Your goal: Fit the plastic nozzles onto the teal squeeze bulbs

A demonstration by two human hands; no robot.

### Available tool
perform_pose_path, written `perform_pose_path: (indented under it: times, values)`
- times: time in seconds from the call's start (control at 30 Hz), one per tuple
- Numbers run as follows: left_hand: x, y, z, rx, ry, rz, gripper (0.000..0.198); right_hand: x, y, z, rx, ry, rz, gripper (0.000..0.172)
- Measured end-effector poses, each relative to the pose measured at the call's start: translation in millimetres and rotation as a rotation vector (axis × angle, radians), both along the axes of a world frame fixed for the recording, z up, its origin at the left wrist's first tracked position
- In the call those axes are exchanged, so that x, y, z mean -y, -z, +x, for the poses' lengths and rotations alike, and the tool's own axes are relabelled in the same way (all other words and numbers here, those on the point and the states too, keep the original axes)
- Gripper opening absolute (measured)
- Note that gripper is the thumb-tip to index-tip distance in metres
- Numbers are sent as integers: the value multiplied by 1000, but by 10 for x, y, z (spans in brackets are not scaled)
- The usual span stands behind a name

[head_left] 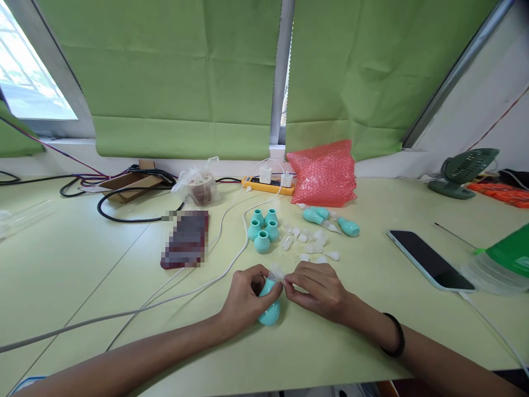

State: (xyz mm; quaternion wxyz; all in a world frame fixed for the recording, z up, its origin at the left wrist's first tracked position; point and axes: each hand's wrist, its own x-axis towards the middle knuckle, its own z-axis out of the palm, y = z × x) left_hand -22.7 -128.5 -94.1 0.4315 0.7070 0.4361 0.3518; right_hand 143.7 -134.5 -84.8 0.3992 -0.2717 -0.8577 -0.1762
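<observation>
My left hand is closed around a turquoise rubber bulb, its rounded end toward me. A translucent, whitish plastic piece sticks out of the bulb's far end. At that piece, my right hand pinches with thumb and fingertips; its edge seems to be between them, though the grip is partly hidden. Beyond my hands stand several turquoise bulbs with open necks facing up. To their right lie loose translucent plastic bits. More turquoise bulbs lie on their sides farther back, one with a clear tip.
White cables cross the table from the left. A phone lies at right beside a green-labelled clear container. Toward the back are a red bubble-wrap pouch, an orange power strip, a small fan and a cardboard box.
</observation>
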Motion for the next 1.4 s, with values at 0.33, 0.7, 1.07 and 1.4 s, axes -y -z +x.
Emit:
perform_pose_path:
  times: [0.33, 0.7, 1.07, 1.4]
  values:
    - [-75, -9, -13, 61, -96, -102, 25, -26, -102, 87, -109, 83, 50, 11]
    - [-48, -117, -23, -78, -27, 217, 18, -305, -120, 309, -81, 365, -517, 15]
    - [4, -45, -38, -230, 281, 349, 20, 69, -40, -106, -180, -29, -828, 34]
    - [34, -102, -92, -118, 565, 599, 16, -159, -60, -16, -935, -178, -1464, 38]
